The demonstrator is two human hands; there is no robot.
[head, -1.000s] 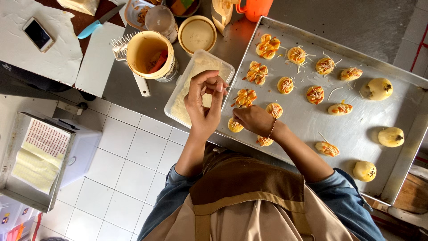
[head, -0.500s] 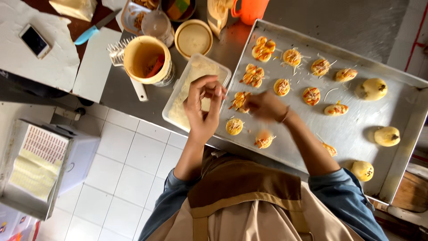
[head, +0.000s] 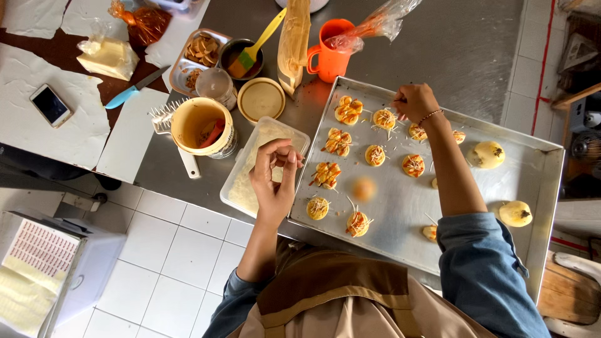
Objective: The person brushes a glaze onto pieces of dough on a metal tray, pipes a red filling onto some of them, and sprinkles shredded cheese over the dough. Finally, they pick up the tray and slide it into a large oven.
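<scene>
My left hand (head: 275, 174) hovers over a clear plastic container (head: 241, 188) of pale grated shreds, fingers pinched together on a small bunch of them. My right hand (head: 414, 102), a bead bracelet at its wrist, reaches to the far row of a metal baking tray (head: 400, 206), fingertips pinched just beside a round topped pastry (head: 384, 119). Several small pastries with red sauce and shreds, such as a larger one (head: 339, 142), lie across the tray. Two plain yellow dough pieces (head: 488, 154) (head: 516, 213) sit at its right side.
Left of the tray stand a yellow tub (head: 200, 125), its lid (head: 261, 99), an orange jug (head: 330, 53) and a bowl with a yellow brush (head: 247, 56). A blue-handled knife (head: 131, 92) and a phone (head: 50, 104) lie further left. A white box (head: 44, 269) stands on the tiled floor.
My right hand has moved from the pastries at the tray's near edge to the far row. My left hand has stayed over the container. The view has shifted.
</scene>
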